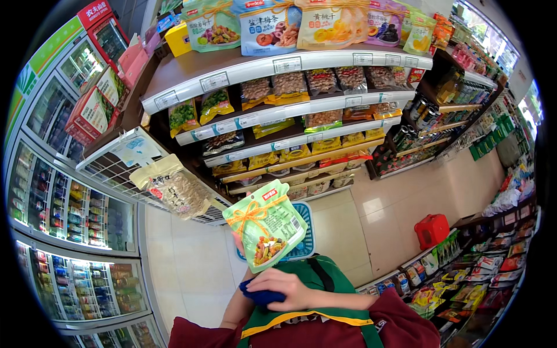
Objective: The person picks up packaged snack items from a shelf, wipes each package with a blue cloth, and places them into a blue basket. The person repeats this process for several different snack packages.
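A green snack pouch (266, 226) with a printed orange bow and pictured dried fruit is held upright, tilted, by my left hand (237, 245), which is mostly hidden behind it. My right hand (280, 288) is closed on a dark blue cloth (263, 297) just below the pouch, in front of my chest. Part of a blue plastic basket (310, 230) shows behind the pouch, lower down. Similar pouches in green (212, 27), blue (270, 28) and yellow (333, 24) stand on the top shelf ahead.
The tiered shelf (256, 61) holds bagged snacks. A large bag (174, 187) hangs on a wire rack at its left end. Glass-door coolers (74, 200) line the left side. A red container (431, 230) stands at the right, near a low display of packaged goods (472, 287).
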A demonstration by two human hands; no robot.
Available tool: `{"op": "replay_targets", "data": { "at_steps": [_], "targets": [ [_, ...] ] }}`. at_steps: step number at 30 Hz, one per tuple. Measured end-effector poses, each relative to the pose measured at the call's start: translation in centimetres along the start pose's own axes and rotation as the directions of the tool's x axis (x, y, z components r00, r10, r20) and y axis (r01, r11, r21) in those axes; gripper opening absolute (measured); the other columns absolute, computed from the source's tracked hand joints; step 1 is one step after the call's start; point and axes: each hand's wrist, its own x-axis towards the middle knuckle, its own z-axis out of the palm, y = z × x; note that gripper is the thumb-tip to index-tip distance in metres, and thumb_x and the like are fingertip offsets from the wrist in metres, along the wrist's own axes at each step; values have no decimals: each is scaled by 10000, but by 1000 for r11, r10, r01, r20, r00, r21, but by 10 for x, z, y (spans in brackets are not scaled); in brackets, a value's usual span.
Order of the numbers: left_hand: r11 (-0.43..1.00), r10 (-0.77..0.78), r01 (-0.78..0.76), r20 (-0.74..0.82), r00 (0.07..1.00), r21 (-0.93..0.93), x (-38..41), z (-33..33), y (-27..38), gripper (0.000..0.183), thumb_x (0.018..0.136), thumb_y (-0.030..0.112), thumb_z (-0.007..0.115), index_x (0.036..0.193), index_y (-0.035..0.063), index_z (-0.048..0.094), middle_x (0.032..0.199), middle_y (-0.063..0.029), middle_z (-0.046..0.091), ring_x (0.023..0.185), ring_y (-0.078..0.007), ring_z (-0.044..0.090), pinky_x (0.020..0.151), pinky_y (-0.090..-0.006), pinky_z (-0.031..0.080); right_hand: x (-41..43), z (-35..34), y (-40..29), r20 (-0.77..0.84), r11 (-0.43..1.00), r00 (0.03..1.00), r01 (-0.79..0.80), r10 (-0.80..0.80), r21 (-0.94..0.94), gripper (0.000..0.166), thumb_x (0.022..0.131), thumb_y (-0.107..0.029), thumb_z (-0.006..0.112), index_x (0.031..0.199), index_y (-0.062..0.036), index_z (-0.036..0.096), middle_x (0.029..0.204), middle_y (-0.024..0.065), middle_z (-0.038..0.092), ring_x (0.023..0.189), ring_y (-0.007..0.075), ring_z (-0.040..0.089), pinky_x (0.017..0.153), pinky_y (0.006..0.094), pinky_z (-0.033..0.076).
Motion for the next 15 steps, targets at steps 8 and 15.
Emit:
{"op": "replay_targets", "data": {
  "at_steps": [8, 15],
  "targets": [
    [931, -363, 366, 156, 919, 11, 11, -79, 32, 1040, 772, 647, 658, 1491, 17, 248, 1525, -189, 310, 1354, -343, 398, 1093, -503, 373, 52, -124, -16, -160, 962, 981, -145, 109, -231, 775, 648, -59, 574, 1410, -54, 431, 1468, 174, 397, 936, 255, 654, 868, 366, 516],
    [798, -589, 381, 470, 657, 467, 59, -56, 33, 989, 735, 648, 695, 1429, 10, 396, 1526, -188, 316, 1382, -299, 354, 1137, -450, 286, 72, -140, 28, -155, 846, 933, -360, 325, -392, 484, 684, -76, 621, 1160, 12, 625, 1117, 164, 651, 897, 219, 677, 828, 334, 531]
  ]
}}
